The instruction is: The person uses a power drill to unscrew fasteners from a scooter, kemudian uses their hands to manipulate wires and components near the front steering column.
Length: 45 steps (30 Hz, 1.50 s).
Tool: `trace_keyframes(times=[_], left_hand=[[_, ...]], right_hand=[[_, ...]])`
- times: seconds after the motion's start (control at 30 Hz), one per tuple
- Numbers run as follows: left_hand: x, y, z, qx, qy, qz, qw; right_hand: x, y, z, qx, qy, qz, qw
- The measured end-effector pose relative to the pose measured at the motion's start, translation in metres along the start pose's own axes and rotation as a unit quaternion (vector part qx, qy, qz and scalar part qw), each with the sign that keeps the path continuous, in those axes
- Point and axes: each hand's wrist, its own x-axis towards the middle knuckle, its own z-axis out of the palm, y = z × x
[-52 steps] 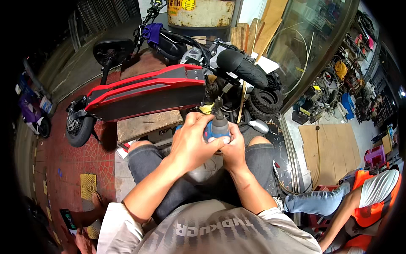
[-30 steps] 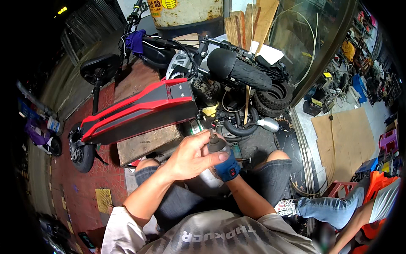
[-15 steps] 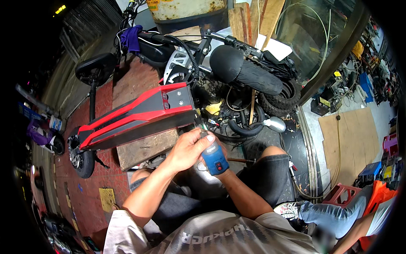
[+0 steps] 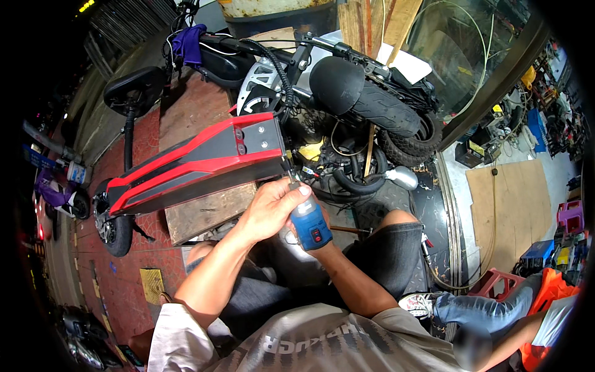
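While the red-and-black scooter deck [image 4: 198,162] rests on a worn wooden box [image 4: 211,214], its end overhanging the box's right edge, silver bolts [image 4: 264,144] sit in that end, yet work there looks unfinished. The left hand [image 4: 265,214] clasps the nose of a blue cordless driver [image 4: 307,220] pointed near the deck's right end; the right hand [image 4: 325,248], largely hidden, appears closed around its handle. Black tubing [image 4: 347,183] and a silver oval mirror [image 4: 403,178] clutter the ground beyond.

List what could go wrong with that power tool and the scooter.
The left hand grips the blue power tool near its nose, so it might get pinched if the tool spins. The tool points toward the end of the red-and-black scooter deck; a slip could scratch it. The deck seems propped on a wooden support and might shift if pushed.
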Motion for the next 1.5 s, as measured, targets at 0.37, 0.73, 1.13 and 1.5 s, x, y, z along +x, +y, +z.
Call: trace_keyframes(times=[0.37, 0.73, 1.13, 1.5], left_hand=[[-0.011, 0.017, -0.001, -0.023, 0.035, 0.047, 0.998], [-0.007, 0.145, -0.047, 0.551, 0.228, 0.317, 0.737], [0.051, 0.14, -0.045, 0.666, 0.121, -0.044, 0.735], [0.049, 0.132, -0.051, 0.654, 0.133, -0.009, 0.745]], right_hand=[[-0.005, -0.053, -0.011, -0.095, 0.006, -0.051, 0.994], [-0.003, -0.058, -0.03, -0.111, -0.02, -0.07, 0.991], [-0.008, -0.063, -0.022, -0.046, -0.021, -0.014, 0.999], [-0.007, -0.06, -0.017, -0.072, -0.012, -0.03, 0.997]])
